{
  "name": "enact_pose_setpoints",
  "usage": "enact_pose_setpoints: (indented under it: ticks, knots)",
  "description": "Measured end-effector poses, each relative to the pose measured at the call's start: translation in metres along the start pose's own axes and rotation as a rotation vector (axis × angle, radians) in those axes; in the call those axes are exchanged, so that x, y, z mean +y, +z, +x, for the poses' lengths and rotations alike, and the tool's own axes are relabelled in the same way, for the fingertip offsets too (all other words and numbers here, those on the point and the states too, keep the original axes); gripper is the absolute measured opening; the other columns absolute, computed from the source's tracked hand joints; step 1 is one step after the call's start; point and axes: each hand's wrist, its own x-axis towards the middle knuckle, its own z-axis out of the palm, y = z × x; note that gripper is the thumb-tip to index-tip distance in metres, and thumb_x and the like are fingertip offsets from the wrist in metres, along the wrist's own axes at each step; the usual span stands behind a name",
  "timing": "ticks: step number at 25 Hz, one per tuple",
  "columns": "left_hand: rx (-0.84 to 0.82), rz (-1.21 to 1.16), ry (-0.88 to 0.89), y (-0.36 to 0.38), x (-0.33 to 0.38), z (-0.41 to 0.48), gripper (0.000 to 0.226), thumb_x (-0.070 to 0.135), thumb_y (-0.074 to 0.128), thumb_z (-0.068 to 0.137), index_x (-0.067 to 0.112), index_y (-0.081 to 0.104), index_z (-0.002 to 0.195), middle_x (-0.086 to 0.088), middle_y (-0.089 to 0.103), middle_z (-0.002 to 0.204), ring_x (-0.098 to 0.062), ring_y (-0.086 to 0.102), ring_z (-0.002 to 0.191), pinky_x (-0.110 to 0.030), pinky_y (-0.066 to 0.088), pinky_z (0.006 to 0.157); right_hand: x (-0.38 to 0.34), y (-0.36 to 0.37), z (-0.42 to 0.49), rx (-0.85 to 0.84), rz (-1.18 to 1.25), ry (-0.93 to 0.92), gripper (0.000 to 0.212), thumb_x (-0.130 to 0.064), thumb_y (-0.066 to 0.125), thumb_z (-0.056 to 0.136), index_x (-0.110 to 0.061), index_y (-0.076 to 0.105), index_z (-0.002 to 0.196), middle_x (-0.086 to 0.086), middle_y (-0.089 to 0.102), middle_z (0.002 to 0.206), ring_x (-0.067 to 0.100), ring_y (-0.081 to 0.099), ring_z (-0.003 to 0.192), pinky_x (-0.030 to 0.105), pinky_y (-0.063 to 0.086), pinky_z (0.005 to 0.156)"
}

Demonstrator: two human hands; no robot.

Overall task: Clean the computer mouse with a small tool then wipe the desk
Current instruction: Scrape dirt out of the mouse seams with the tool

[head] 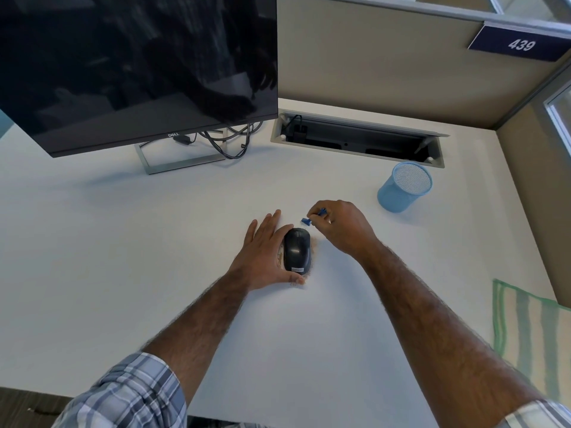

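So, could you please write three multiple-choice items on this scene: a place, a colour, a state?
1. Relative to the mouse, where is the mesh cup? A) left B) right, farther back C) on top
2. What colour is the small tool? A) red B) blue C) yellow
3. What is the right hand doing? A) pinching the tool B) lying flat C) gripping the mouse
Key: B, it stands beyond the right hand; B, blue shows at the fingertips; A, the fingers curl round it.

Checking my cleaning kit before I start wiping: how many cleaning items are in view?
2. A small blue tool pinched in the right hand, just beyond the mouse; a striped green cloth at the desk's right edge. Others may lie out of frame.
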Motion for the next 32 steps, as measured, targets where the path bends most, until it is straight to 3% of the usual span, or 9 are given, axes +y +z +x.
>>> enact_pose_setpoints:
  ticks: [3, 5, 9, 15, 19, 24, 29, 32]
  knots:
    - [-0.003, 0.008, 0.007, 0.001, -0.001, 0.001, 0.128, 0.095, 0.065, 0.056, 0.034, 0.016, 0.157, 0.000, -0.013, 0.172, -0.017, -0.016, 0.158, -0.042, -0.015, 0.126, -0.004, 0.002, 0.002, -0.090, 0.017, -0.024, 0.016, -0.026, 0.060, 0.097, -0.024, 0.074, 0.104, -0.008, 0.073, 0.098, 0.009, 0.065, 0.083, 0.025, 0.056, 0.076]
    - [-0.004, 0.011, 0.004, 0.001, -0.001, 0.001, 0.128, 0.095, 0.065, 0.056, 0.033, 0.017, 0.157, -0.001, -0.013, 0.173, -0.018, -0.016, 0.158, -0.042, -0.015, 0.126, -0.001, 0.001, 0.005, -0.126, -0.043, 0.021, 0.016, -0.023, 0.059, 0.096, -0.021, 0.073, 0.104, -0.003, 0.074, 0.099, 0.013, 0.065, 0.084, 0.032, 0.059, 0.079]
    - [-0.002, 0.012, -0.001, 0.002, -0.002, 0.001, 0.130, 0.097, 0.063, 0.055, 0.033, 0.017, 0.158, 0.000, -0.013, 0.173, -0.016, -0.017, 0.158, -0.043, -0.015, 0.126, -0.003, -0.003, 0.013, -0.008, 0.013, 0.064, 0.017, -0.025, 0.059, 0.097, -0.020, 0.074, 0.101, -0.003, 0.074, 0.093, 0.014, 0.065, 0.079, 0.035, 0.061, 0.077]
    - [0.001, -0.001, 0.000, 0.003, -0.002, 0.001, 0.129, 0.099, 0.062, 0.053, 0.035, 0.017, 0.157, 0.001, -0.012, 0.172, -0.016, -0.017, 0.158, -0.044, -0.013, 0.126, 0.001, 0.001, 0.011, -0.085, -0.059, 0.109, 0.014, -0.021, 0.059, 0.093, -0.021, 0.072, 0.092, -0.005, 0.071, 0.085, 0.017, 0.066, 0.076, 0.036, 0.061, 0.074]
    - [0.003, 0.000, 0.005, 0.002, -0.001, 0.001, 0.129, 0.099, 0.061, 0.053, 0.036, 0.015, 0.156, 0.002, -0.013, 0.172, -0.016, -0.016, 0.158, -0.042, -0.015, 0.126, -0.004, 0.005, 0.012, -0.031, 0.055, 0.092, 0.016, -0.026, 0.059, 0.098, -0.020, 0.074, 0.102, -0.004, 0.073, 0.094, 0.012, 0.064, 0.078, 0.030, 0.057, 0.076]
    - [0.007, 0.011, 0.004, 0.003, -0.001, 0.001, 0.128, 0.098, 0.061, 0.055, 0.034, 0.016, 0.156, 0.002, -0.013, 0.172, -0.016, -0.016, 0.158, -0.041, -0.016, 0.125, -0.010, 0.003, 0.007, -0.158, 0.034, 0.091, 0.017, -0.021, 0.059, 0.099, -0.016, 0.073, 0.108, -0.001, 0.073, 0.106, 0.016, 0.066, 0.093, 0.035, 0.057, 0.088]
    - [0.018, -0.006, 0.006, 0.004, -0.003, 0.002, 0.128, 0.100, 0.061, 0.053, 0.036, 0.018, 0.155, 0.001, -0.012, 0.173, -0.015, -0.016, 0.158, -0.040, -0.016, 0.125, -0.011, -0.024, 0.004, -0.356, 0.057, 0.105, 0.012, -0.018, 0.063, 0.098, -0.015, 0.074, 0.102, -0.005, 0.070, 0.093, 0.012, 0.064, 0.087, 0.020, 0.048, 0.072]
    - [0.028, 0.000, 0.011, 0.005, -0.003, 0.002, 0.128, 0.100, 0.061, 0.053, 0.035, 0.020, 0.155, 0.000, -0.010, 0.173, -0.016, -0.015, 0.158, -0.041, -0.015, 0.125, -0.010, -0.030, 0.004, -0.362, 0.062, 0.098, 0.014, -0.017, 0.063, 0.099, -0.012, 0.075, 0.106, -0.002, 0.071, 0.095, 0.015, 0.065, 0.088, 0.020, 0.047, 0.073]
